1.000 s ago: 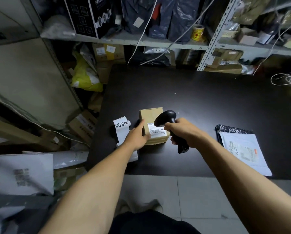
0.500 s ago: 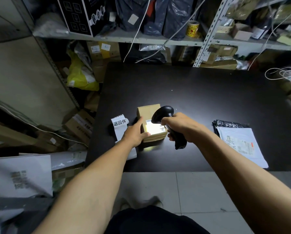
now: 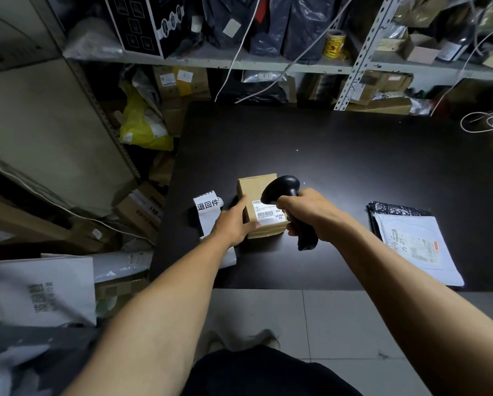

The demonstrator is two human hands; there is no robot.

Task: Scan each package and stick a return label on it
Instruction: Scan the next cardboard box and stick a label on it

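Your left hand (image 3: 234,224) grips the small cardboard box (image 3: 258,190) on its left side, thumb lying along the top edge and fingers curled round the near corner, steadying it on the black counter (image 3: 339,155). The box sits near the left, near part of the counter, with its white shipping label (image 3: 268,212) facing up; the barcode on it is plainly readable.

Your right hand (image 3: 311,214) is wrapped round the handle of the black barcode scanner (image 3: 289,195), fingers curled tight about it. The scanner's head hangs just above the right part of the box, tilted down toward the label, while the butt of the handle sticks out below your fist.

Just left of the box, partly under your left wrist, lies a strip of white return labels (image 3: 208,210) printed with bold black characters, its far end curling up off the counter.

Well apart to the right, close to the near edge of the counter, a white poly mailer (image 3: 416,247) lies flat with its own printed label up, resting on a dark patterned bag (image 3: 396,208) whose far edge shows beyond it.

Metal shelving (image 3: 239,62) crowded with parcels stands at the far side of the counter.
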